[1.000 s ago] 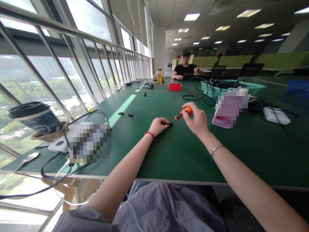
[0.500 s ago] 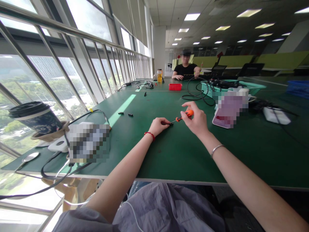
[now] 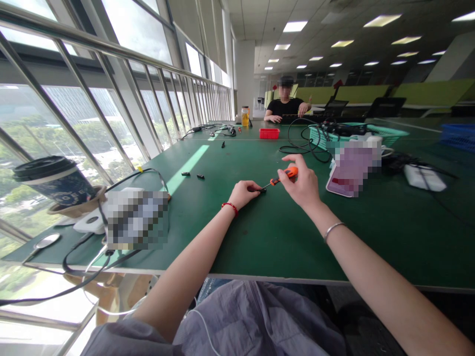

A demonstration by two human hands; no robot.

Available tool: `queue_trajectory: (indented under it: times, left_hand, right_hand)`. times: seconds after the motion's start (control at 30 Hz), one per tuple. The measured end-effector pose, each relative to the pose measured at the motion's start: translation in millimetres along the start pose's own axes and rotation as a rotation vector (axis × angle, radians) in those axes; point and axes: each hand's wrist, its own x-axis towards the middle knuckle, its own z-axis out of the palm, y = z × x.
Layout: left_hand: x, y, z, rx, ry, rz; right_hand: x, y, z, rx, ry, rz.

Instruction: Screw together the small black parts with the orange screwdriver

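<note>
My right hand [image 3: 301,184] is closed around the orange and black handle of a screwdriver [image 3: 290,173], whose thin shaft slants down to the left. The tip meets a small black part [image 3: 262,190] on the table, though the exact contact is too small to make out. Between thumb and fingers, my left hand [image 3: 243,193] pinches that black part from the left, covering some of it. Farther off to the left lie two more small black pieces [image 3: 200,176], with another [image 3: 223,144] beyond them.
On the green table [image 3: 230,247] stand a red tray [image 3: 269,133], a teal basket [image 3: 321,137] with black cables, and a pink phone-like object [image 3: 343,183]. At left are a paper cup [image 3: 55,183] and wires. A person [image 3: 285,106] sits across the table.
The fingers of my right hand have shifted very slightly on the screwdriver handle. My left hand keeps its place on the black part.
</note>
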Motion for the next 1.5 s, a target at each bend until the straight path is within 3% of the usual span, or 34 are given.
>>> queue_trajectory:
  times: [0.13, 0.33, 0.57, 0.83, 1.07, 1.37, 1.5]
  left_hand:
    - [-0.5, 0.0, 0.0, -0.002, 0.001, -0.003]
    - [-0.3, 1.6, 0.1, -0.004, -0.002, -0.011]
    - [-0.4, 1.5, -0.8, -0.019, -0.006, -0.008]
    - [-0.5, 1.6, -0.2, -0.006, 0.005, -0.007]
    - [0.1, 0.5, -0.1, -0.007, -0.005, 0.005]
    - [0.7, 0.5, 0.4, 0.006, 0.014, -0.010]
    - [0.4, 1.0, 0.0, -0.012, 0.000, -0.008]
  right_hand:
    - [0.9, -0.1, -0.9, -0.026, -0.008, 0.074]
    - [-0.4, 2.3, 0.8, 0.078, 0.007, 0.009]
    - [1.0, -1.9, 1.0, -0.011, -0.036, 0.095]
    - [-2.3, -2.2, 1.6, 0.121, -0.028, -0.011]
    - [-0.4, -1.3, 2.8, 0.062, -0.048, 0.097]
    - [-3.2, 2.0, 5.3, 0.162, -0.011, -0.032]
    - [-2.2, 1.7, 5.2, 0.121, -0.026, 0.021]
